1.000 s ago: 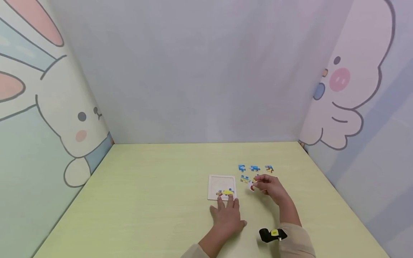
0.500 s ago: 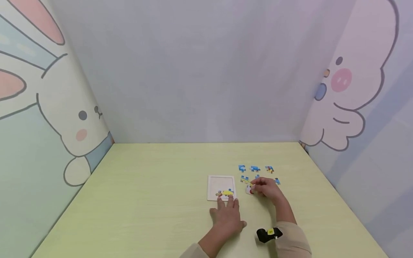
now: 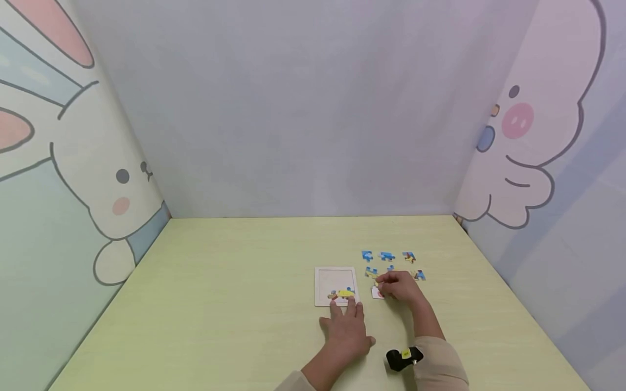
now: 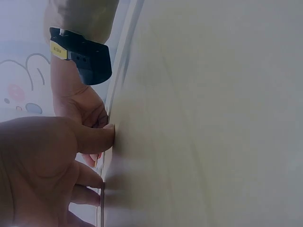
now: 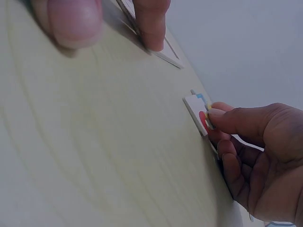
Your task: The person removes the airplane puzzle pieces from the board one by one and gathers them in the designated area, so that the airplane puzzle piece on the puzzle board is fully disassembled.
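Observation:
A white-framed jigsaw tray (image 3: 332,278) lies on the table, with a few yellow and brown pieces (image 3: 346,293) joined along its near side. My left hand (image 3: 347,334) rests with fingers spread at the tray's near edge. To the right of the tray, my right hand (image 3: 402,287) pinches a puzzle piece (image 3: 376,293) between thumb and fingers. In the right wrist view, this puzzle piece (image 5: 193,106) is mostly white, with red, yellow and blue patches, tilted close over the table. The right hand's other fingers curl beneath the palm.
Several loose blue and yellow pieces lie beyond the right hand, among them a blue piece (image 3: 367,256), another blue piece (image 3: 387,256) and a multicoloured piece (image 3: 409,257). A black wrist camera (image 3: 404,358) sits at the right sleeve. Walls with cartoon animals border the table.
My right hand has moved left and a little nearer to me with the white puzzle piece, uncovering loose pieces on the right. The left hand has stayed at the tray's edge.

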A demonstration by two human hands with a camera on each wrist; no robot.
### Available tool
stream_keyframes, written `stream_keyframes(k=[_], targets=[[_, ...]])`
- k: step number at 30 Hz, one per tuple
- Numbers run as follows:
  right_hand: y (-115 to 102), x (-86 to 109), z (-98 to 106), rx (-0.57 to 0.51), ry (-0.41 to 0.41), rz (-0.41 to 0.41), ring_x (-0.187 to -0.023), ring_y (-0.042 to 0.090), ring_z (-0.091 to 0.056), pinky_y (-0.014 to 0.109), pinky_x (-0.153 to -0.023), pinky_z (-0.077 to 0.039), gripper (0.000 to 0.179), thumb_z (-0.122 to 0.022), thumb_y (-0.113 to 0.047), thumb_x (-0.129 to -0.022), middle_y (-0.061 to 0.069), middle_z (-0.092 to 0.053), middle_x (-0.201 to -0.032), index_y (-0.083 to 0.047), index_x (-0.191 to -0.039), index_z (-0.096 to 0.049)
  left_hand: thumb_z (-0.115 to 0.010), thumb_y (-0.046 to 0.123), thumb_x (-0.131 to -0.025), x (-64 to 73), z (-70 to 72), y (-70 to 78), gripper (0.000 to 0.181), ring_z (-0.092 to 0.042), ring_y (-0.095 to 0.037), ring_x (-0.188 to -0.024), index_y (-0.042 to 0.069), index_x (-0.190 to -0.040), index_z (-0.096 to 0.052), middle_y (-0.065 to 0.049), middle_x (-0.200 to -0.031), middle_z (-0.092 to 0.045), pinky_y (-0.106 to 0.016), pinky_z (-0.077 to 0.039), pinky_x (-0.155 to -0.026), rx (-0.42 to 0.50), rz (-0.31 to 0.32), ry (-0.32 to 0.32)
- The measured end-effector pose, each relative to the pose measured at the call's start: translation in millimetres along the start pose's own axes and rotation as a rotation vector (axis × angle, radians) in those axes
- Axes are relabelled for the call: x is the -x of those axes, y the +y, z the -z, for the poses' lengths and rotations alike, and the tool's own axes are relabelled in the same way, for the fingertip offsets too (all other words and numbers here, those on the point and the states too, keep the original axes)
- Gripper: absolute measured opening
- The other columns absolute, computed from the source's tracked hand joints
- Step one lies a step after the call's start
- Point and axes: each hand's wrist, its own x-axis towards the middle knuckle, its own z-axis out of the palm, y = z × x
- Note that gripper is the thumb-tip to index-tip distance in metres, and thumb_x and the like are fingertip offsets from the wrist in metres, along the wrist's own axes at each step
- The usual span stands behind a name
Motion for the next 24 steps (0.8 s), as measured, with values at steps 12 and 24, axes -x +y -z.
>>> stream_keyframes(k=[12, 24], targets=[[-2.0, 3.0, 1.1, 0.002, -0.002, 0.004, -0.063, 0.018, -0.054, 0.029, -0.057, -0.041, 0.011, -0.063, 0.001, -0.081, 0.005, -0.063, -0.071, 0.002, -0.092, -0.067, -0.059, 0.064, -0.077, 3.5, 1.1, 1.3, 0.074, -0.032, -0.039, -0.127, 0.023, -0.138, -0.047, 0.003, -0.143, -0.038, -0.061, -0.039, -0.078, -0.017, 0.001, 0.009], [-2.6, 4.9, 0.4, 0.006, -0.012, 0.01, -0.063, 0.018, -0.05, 0.03, -0.057, -0.04, 0.015, -0.065, -0.004, -0.083, 0.005, -0.063, -0.075, 0.001, -0.097, -0.067, -0.058, 0.064, -0.077, 2.0, -2.0, -2.5, 0.074, -0.032, -0.039, -0.127, 0.023, -0.138, -0.046, 0.003, -0.144, -0.038, -0.062, -0.038, -0.079, -0.007, -0.005, 0.011]])
